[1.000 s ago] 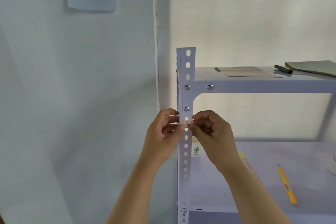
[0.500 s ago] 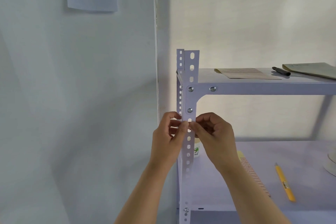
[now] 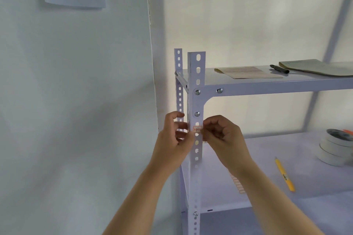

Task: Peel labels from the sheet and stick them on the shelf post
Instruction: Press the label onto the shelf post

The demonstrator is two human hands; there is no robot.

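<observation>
Both hands frame the shelf post (image 3: 196,101): the left hand (image 3: 174,139) and right hand (image 3: 222,135), fingers curled, are pinched at the red-bordered label (image 3: 197,129). Its ends should be smoothed flat, kept level.

Label (image 3: 197,129) on post (image 3: 196,74) (hands (image 3: 172,139) flanking)

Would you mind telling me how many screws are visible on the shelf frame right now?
4: one at the post's top corner, one right of it on the shelf rail, one lower on the post above the label, one near the bottom. Hands may hide more.
</observation>
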